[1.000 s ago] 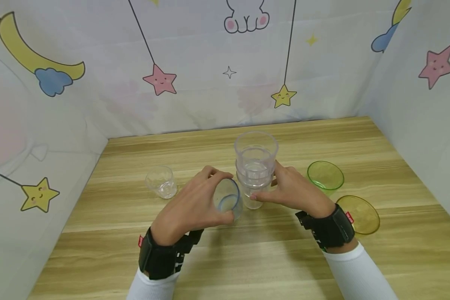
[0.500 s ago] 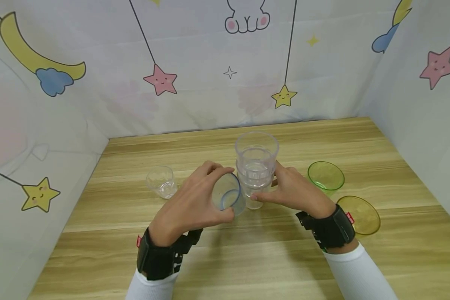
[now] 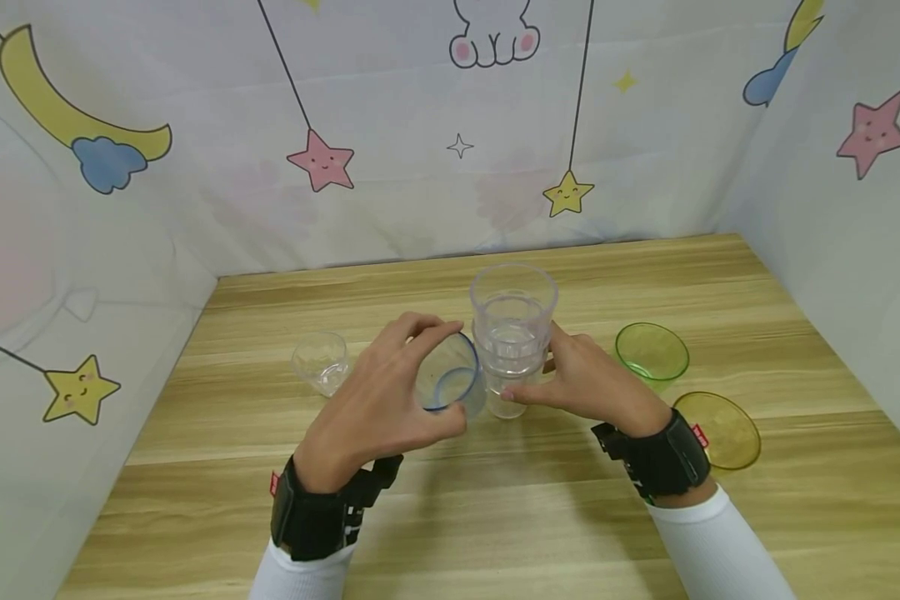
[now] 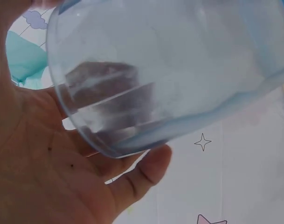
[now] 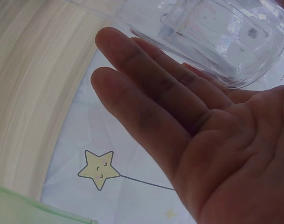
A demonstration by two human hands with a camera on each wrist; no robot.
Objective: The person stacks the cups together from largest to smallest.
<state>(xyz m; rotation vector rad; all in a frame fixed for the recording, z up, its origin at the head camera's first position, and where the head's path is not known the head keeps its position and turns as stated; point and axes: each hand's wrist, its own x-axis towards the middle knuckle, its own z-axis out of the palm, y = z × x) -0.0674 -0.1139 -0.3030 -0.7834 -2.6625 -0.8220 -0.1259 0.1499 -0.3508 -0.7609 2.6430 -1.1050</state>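
Centrally on the wood-grain table [image 3: 450, 533], an upright stack of clear cups [image 3: 512, 354] is held between thumb and fingers by the right hand [image 3: 600, 382]. Just beside it, a tilted, blue-rimmed cup [image 3: 447, 377] is gripped across its width by the left hand [image 3: 382, 396]; its pale-blue walls are best shown in the left wrist view. Pale marks on a red tag [image 3: 700, 436] cannot be read. A grey spot [image 5: 252, 32] is revealed only in the right wrist view.

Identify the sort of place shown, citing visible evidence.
Probably a staged recording booth: light wood-grain rectangular table, white cartoon-printed sheeting on three sides, and black wristbands apparently carrying cameras.
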